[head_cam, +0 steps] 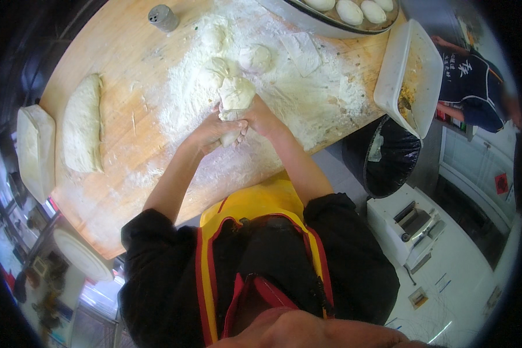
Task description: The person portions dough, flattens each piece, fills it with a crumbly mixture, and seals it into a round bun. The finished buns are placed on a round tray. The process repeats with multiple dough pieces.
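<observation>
Both my hands are closed around one piece of soft dough (pixel 237 93) near the front middle of the floured wooden table. My left hand (pixel 206 132) grips its lower end, and some dough bulges out below the fingers. From the right, my right hand (pixel 256 116) holds the same piece. Just behind it a round dough ball (pixel 215 71) lies in the flour, with another dough ball (pixel 255 58) to its right and a flour-covered one (pixel 213 37) farther back. A long slab of dough (pixel 82 124) rests at the table's left.
A metal shaker (pixel 163 18) stands at the back left. At the back right are a round pan (pixel 330 27) of dough pieces and a plastic tub (pixel 389 78) with filling remains. A black-lined bin (pixel 361 161) stands below the right edge. A co-worker (pixel 472 87) is at far right.
</observation>
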A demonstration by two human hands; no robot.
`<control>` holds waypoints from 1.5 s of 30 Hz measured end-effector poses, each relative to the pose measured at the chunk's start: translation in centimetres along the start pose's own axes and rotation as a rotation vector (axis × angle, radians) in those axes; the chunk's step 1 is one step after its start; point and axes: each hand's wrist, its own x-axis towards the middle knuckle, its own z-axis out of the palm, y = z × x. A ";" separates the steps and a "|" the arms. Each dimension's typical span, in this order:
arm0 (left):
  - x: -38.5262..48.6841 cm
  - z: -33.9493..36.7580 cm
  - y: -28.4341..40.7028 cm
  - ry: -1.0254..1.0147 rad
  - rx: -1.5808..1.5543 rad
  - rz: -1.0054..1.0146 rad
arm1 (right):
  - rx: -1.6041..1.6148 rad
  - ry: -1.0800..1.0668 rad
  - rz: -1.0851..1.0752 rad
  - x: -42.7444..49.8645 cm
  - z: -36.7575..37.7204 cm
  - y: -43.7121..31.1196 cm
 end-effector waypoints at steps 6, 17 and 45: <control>-0.2 0.9 -0.8 0.083 0.225 0.103 | -0.104 0.169 -0.130 -1.8 1.0 0.2; -3.2 0.7 1.1 -0.138 0.788 0.035 | -0.574 0.353 -0.270 -2.1 -2.1 1.9; 8.0 6.2 -8.7 0.522 1.905 0.536 | -0.796 0.850 -0.221 -10.3 -7.4 3.8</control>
